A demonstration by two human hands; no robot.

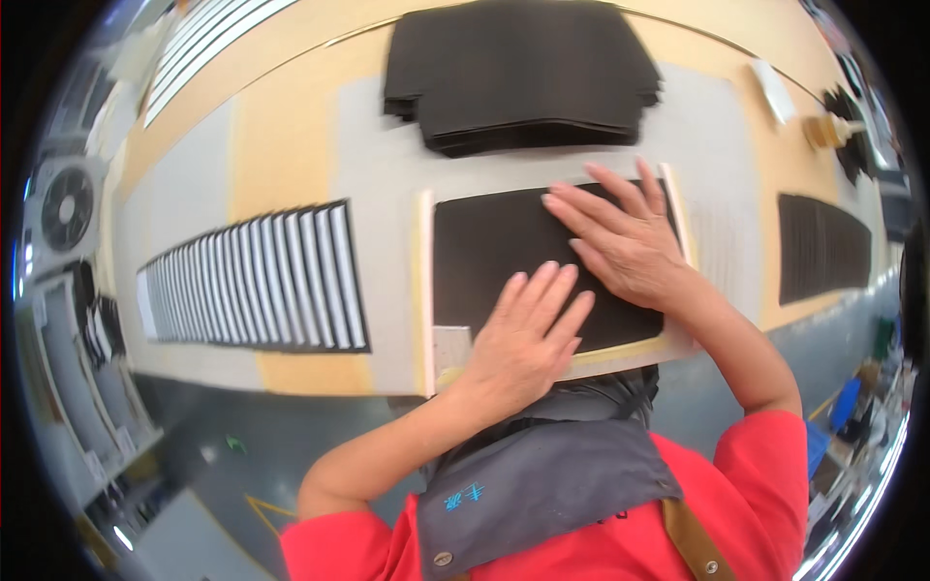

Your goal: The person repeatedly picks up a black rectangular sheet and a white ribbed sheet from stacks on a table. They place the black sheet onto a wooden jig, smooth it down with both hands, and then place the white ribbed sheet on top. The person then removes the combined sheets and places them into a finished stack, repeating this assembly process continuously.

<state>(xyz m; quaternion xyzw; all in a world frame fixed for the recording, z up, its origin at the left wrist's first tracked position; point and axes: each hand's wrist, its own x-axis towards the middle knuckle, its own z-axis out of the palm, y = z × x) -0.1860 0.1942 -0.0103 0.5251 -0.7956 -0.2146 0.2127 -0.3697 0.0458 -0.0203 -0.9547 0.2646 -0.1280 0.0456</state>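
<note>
A flat black sheet [484, 242] lies on the table in front of me, between two pale strips; the left one is a narrow white strip [426, 290]. My left hand [528, 334] rests over the sheet's lower edge, fingers stretched out. Higher up and to the right, my right hand [625, 237] lies on the sheet with its fingers spread. Neither hand grips anything. A small pale square piece [451, 347] sits at the sheet's lower left corner, partly beside my left hand.
Beyond the sheet stands a stack of black cut sheets [523, 68]. To the left, overlapping black-and-white striped pieces [257, 281] fan out in a row. On the right are overlapping dark pieces [823, 247], a small yellowish bottle [828, 131] and a white object [772, 92].
</note>
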